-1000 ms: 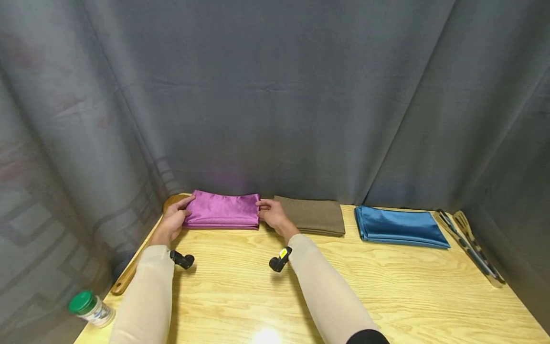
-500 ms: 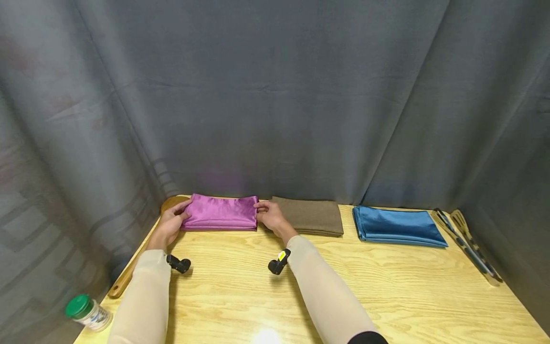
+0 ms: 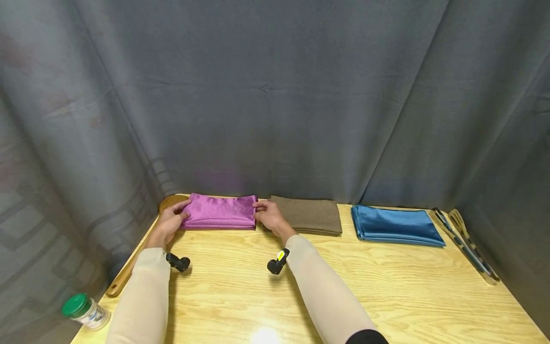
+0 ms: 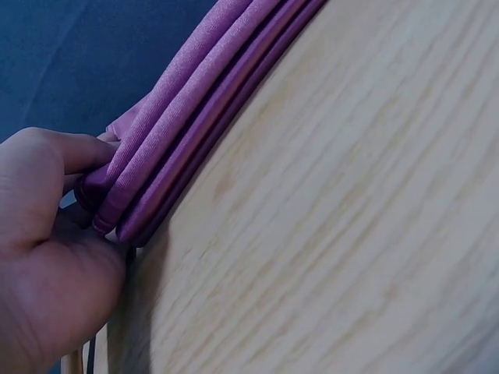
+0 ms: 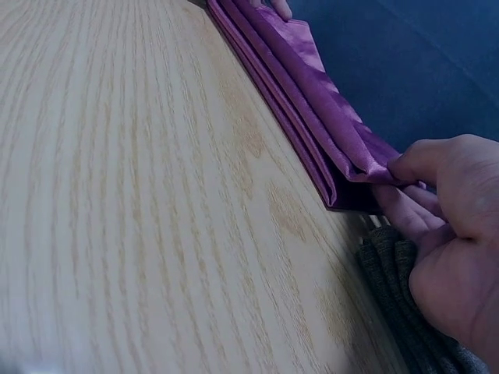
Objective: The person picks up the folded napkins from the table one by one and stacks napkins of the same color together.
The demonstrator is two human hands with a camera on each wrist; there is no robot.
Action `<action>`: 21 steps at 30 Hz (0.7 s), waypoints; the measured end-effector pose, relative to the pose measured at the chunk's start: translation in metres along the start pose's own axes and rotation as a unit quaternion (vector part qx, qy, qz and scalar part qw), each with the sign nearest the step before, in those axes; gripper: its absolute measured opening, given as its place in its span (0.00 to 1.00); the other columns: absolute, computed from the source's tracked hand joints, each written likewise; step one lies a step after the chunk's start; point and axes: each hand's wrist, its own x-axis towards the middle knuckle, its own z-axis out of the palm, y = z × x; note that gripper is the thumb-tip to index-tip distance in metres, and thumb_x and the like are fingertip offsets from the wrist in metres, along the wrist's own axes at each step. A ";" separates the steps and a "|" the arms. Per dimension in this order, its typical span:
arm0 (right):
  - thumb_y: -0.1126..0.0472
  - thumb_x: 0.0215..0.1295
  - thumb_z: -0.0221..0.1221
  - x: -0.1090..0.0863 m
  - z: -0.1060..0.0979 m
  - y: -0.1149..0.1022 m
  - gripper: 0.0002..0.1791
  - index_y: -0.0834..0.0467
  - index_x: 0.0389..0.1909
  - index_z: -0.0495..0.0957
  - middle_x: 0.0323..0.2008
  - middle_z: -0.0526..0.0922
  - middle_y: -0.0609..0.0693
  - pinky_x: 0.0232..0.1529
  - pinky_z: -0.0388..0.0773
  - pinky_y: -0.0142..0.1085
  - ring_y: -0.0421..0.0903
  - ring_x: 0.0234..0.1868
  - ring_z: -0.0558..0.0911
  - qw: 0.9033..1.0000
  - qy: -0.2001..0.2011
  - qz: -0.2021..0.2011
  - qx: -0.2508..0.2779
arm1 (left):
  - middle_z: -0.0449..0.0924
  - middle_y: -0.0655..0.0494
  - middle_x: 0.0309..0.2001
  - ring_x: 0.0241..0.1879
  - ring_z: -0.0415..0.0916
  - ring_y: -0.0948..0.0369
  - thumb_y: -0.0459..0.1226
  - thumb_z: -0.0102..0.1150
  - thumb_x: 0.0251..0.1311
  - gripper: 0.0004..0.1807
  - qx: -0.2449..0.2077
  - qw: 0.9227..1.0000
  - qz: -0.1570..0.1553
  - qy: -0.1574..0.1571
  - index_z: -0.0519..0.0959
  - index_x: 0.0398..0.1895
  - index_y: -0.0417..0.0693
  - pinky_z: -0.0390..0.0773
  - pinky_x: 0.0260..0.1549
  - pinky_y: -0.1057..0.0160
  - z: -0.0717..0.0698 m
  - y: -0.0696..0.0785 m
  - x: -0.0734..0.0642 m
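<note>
A folded shiny purple cloth (image 3: pixel 221 210) lies at the back left of the table, against the curtain. My left hand (image 3: pixel 169 223) holds its left end; in the left wrist view the fingers wrap the stacked folds (image 4: pixel 168 144). At the opposite end, my right hand (image 3: pixel 273 218) pinches the cloth. The right wrist view shows a finger on top of the upper layers and other fingers underneath, with the lower folds (image 5: pixel 292 140) on the wood. Just right of that hand, partly behind it, lies a folded brown cloth (image 3: pixel 309 216).
A folded blue cloth (image 3: pixel 397 225) lies farther right, with kitchen utensils (image 3: pixel 468 246) at the right edge. A wooden utensil handle (image 3: pixel 118 285) runs along the left edge. Close by stands a green-lidded jar (image 3: pixel 88 311). Grey curtain (image 3: pixel 266 95) borders the table's back and sides.
The purple cloth's raised back edge has come down slightly, with both hands staying at its ends. The whole view has shifted a little.
</note>
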 end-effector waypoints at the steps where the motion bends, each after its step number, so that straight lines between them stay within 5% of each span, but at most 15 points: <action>1: 0.77 0.63 0.59 0.000 0.000 0.000 0.19 0.69 0.56 0.80 0.52 0.84 0.67 0.39 0.79 0.30 0.44 0.43 0.80 1.000 0.001 -0.001 -0.002 | 0.53 0.38 0.81 0.77 0.52 0.49 0.26 0.45 0.74 0.32 0.000 1.000 0.001 0.001 0.59 0.80 0.42 0.57 0.76 0.55 0.001 0.000 0.000; 4: 0.78 0.64 0.59 0.000 -0.001 0.000 0.19 0.70 0.56 0.80 0.52 0.84 0.68 0.40 0.79 0.30 0.47 0.46 0.82 1.000 0.003 -0.004 -0.001 | 0.55 0.36 0.79 0.76 0.54 0.48 0.26 0.43 0.74 0.32 -0.004 1.000 0.000 0.004 0.57 0.81 0.41 0.61 0.74 0.59 0.003 0.000 0.003; 9: 0.77 0.66 0.58 -0.001 -0.004 -0.002 0.19 0.73 0.57 0.78 0.54 0.83 0.69 0.40 0.78 0.28 0.53 0.50 0.84 1.000 0.012 -0.012 -0.013 | 0.58 0.34 0.76 0.71 0.60 0.50 0.28 0.44 0.75 0.32 -0.003 1.000 0.003 0.010 0.56 0.81 0.39 0.65 0.52 0.80 0.005 0.001 0.006; 15: 0.71 0.65 0.58 -0.012 -0.014 -0.018 0.20 0.70 0.59 0.78 0.59 0.81 0.66 0.53 0.82 0.39 0.55 0.55 0.83 0.996 0.007 -0.032 -0.083 | 0.64 0.35 0.74 0.65 0.66 0.53 0.29 0.47 0.74 0.30 0.010 0.999 0.016 0.040 0.61 0.78 0.37 0.69 0.39 0.82 0.003 0.010 0.004; 21: 0.70 0.69 0.55 -0.021 -0.042 -0.026 0.17 0.69 0.57 0.79 0.55 0.82 0.67 0.58 0.82 0.43 0.56 0.55 0.84 0.997 -0.005 -0.064 -0.037 | 0.64 0.33 0.74 0.72 0.64 0.43 0.29 0.49 0.73 0.30 0.038 0.995 0.077 0.048 0.62 0.78 0.37 0.71 0.50 0.77 0.010 0.036 -0.003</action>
